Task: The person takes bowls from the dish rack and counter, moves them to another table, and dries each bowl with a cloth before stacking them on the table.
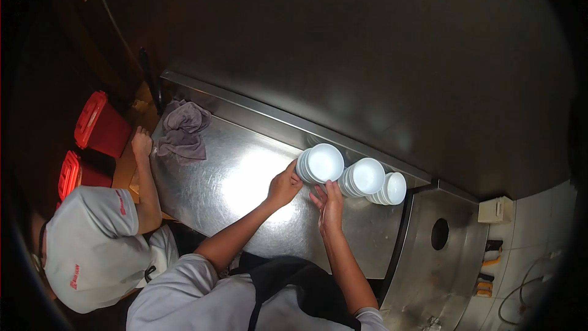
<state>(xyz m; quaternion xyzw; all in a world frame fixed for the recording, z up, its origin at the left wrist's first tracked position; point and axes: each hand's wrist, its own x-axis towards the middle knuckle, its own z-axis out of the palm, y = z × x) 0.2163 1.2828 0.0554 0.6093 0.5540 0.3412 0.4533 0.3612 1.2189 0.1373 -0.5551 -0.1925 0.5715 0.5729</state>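
A stack of white bowls (325,163) stands near the back edge of the steel counter, its open rim tilted toward me. Around its left side, my left hand (285,187) is closed with the fingers against the bowls. My right hand (331,207) is just below the same stack, fingers stretched and apart, one fingertip touching or very near the lower rim. To the right stand a second bowl stack (369,176) and a smaller third stack (395,189), in a row along the back ledge. Part of the first stack's side is hidden by my left fingers.
A crumpled purplish cloth (185,127) lies at the steel counter's (229,147) left end. Left of it are red lidded bins (105,127) and a co-worker in a grey shirt (98,251), one arm along the counter edge. A steel unit with a round hole (440,234) adjoins at right.
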